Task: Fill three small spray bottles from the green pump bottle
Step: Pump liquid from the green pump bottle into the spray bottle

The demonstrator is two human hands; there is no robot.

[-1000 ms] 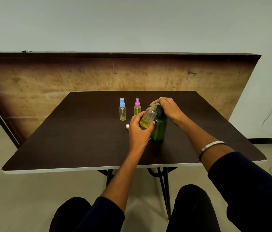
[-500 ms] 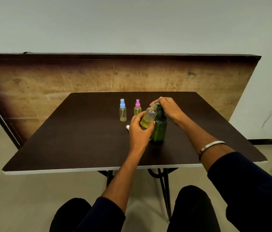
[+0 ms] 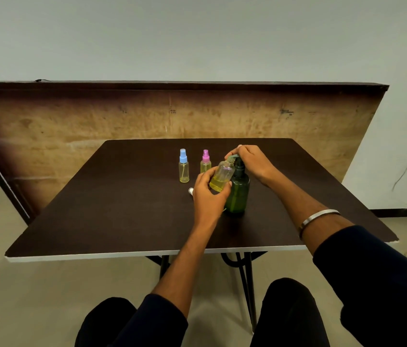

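On the dark tabletop (image 3: 122, 209), a blue-capped bottle (image 3: 184, 166) and a pink-capped bottle (image 3: 205, 162) stand upright side by side toward the far edge, both holding yellowish liquid; the left hand partly hides the pink one's base. A small white cap (image 3: 191, 190) lies just left of that hand. Behind the far edge leans a worn wooden board (image 3: 97, 126). The left hand (image 3: 207, 194) has its grip wrapped around an open, tilted spray bottle (image 3: 222, 176), mouth at the spout of the green pump bottle (image 3: 238, 191), which stands near the tabletop's middle. The right hand (image 3: 252, 162) curls its grip over the pump head; a metal bangle (image 3: 318, 217) sits on that wrist. Compared with half a second ago, hands and bottles keep almost the same places. Count: three spray bottles, one pump bottle, one loose cap.
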